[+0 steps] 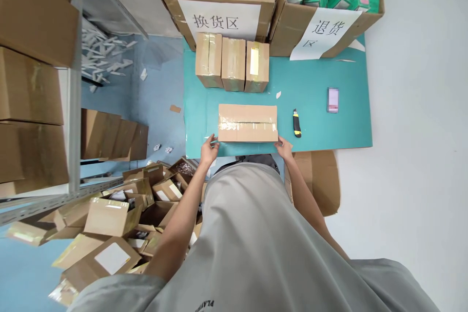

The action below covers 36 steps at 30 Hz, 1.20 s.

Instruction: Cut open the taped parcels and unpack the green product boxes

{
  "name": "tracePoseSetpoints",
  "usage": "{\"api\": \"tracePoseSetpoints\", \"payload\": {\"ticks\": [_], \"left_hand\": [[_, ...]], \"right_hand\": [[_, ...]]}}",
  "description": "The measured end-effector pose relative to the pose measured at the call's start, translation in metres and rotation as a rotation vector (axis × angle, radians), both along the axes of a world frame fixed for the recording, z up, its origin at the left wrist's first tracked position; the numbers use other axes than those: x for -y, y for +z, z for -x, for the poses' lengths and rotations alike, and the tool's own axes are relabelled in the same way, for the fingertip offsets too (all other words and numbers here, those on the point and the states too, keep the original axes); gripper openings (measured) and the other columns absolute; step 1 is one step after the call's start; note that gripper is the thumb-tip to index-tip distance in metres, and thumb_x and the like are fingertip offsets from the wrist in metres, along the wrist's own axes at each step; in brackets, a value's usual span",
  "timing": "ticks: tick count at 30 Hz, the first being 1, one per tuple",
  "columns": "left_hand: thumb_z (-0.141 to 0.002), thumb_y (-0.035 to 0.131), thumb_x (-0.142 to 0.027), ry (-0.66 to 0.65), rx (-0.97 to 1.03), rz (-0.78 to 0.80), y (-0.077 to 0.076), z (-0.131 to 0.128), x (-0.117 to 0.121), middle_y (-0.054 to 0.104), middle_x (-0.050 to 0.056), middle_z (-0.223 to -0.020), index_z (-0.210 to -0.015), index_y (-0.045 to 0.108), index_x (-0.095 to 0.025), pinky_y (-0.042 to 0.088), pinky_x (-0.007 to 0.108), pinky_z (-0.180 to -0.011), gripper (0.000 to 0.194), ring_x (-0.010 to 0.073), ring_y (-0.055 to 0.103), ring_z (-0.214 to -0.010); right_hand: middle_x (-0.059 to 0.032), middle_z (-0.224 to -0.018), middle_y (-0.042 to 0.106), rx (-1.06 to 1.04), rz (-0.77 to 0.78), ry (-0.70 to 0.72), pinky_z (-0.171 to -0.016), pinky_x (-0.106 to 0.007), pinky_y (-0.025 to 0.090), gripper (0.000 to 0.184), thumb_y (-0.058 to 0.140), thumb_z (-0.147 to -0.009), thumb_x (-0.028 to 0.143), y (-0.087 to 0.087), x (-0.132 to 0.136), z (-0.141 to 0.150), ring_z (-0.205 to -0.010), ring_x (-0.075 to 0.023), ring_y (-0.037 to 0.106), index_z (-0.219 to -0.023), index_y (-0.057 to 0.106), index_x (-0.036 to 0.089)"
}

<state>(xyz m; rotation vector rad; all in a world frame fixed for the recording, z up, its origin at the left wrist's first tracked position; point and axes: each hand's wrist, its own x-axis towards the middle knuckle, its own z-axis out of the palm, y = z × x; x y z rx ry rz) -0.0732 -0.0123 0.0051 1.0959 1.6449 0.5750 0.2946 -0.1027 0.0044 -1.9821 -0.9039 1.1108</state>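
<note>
A long taped cardboard box [247, 130] lies near the front edge of the teal table, its seam of clear tape facing up. My left hand [209, 149] is at its near left corner, fingers bent against the end. At the near right corner my right hand [284, 148] holds the other end with thumb and fingers. The undersides of the fingers are hidden. To the right of the box lies a black and yellow utility knife [296, 124]. Behind it stand three smaller taped boxes in a row, among them a middle carton [233, 63].
Two large open cartons, a left one [221, 17] and a right one [280, 34], hold green and pink packs at the back. A phone [332, 100] lies on the table [351, 131]. Opened boxes [109, 217] pile up on the floor at left, beside a shelf [75, 146].
</note>
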Motion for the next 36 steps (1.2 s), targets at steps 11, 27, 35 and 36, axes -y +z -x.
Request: {"api": "tracePoseSetpoints", "payload": {"ticks": [11, 27, 35, 36], "left_hand": [[-0.069, 0.078, -0.015, -0.067, 0.084, -0.019, 0.002, -0.022, -0.009, 0.079, 0.015, -0.141, -0.116, 0.084, -0.017, 0.059, 0.048, -0.118, 0.047, 0.0345, 0.072, -0.136], [-0.089, 0.08, -0.055, -0.008, 0.047, -0.023, 0.038, -0.013, -0.015, 0.088, 0.014, -0.117, -0.107, 0.088, -0.014, 0.061, 0.043, -0.11, 0.046, 0.0348, 0.08, -0.121], [-0.103, 0.061, -0.049, 0.06, 0.129, 0.035, 0.006, 0.005, 0.005, 0.081, 0.018, -0.136, -0.123, 0.081, -0.013, 0.065, 0.045, -0.106, 0.046, 0.0302, 0.081, -0.117], [-0.1, 0.064, -0.042, 0.06, 0.112, 0.039, 0.003, 0.006, 0.007, 0.081, 0.018, -0.136, -0.123, 0.082, -0.013, 0.064, 0.048, -0.109, 0.041, 0.0305, 0.081, -0.116]], "right_hand": [[-0.0203, -0.128, 0.083, -0.031, 0.036, 0.023, -0.115, -0.058, 0.059, 0.05, 0.085, -0.075, 0.05, 0.011, -0.009, 0.021, -0.128, -0.0411, 0.075, -0.113, 0.084, 0.018], [-0.011, -0.098, 0.084, 0.077, -0.057, 0.112, -0.09, -0.039, 0.062, 0.084, 0.061, -0.083, 0.099, 0.044, -0.023, 0.012, -0.101, -0.035, 0.077, -0.086, 0.082, 0.018], [-0.0144, -0.122, 0.086, -0.022, 0.028, -0.038, -0.098, -0.05, 0.067, 0.07, 0.051, -0.096, 0.078, 0.009, 0.014, 0.007, -0.116, -0.0353, 0.079, -0.118, 0.085, 0.021], [-0.0142, -0.123, 0.086, -0.017, 0.034, -0.034, -0.099, -0.051, 0.066, 0.065, 0.055, -0.094, 0.072, 0.007, 0.02, 0.008, -0.116, -0.0352, 0.078, -0.119, 0.086, 0.021]]}}
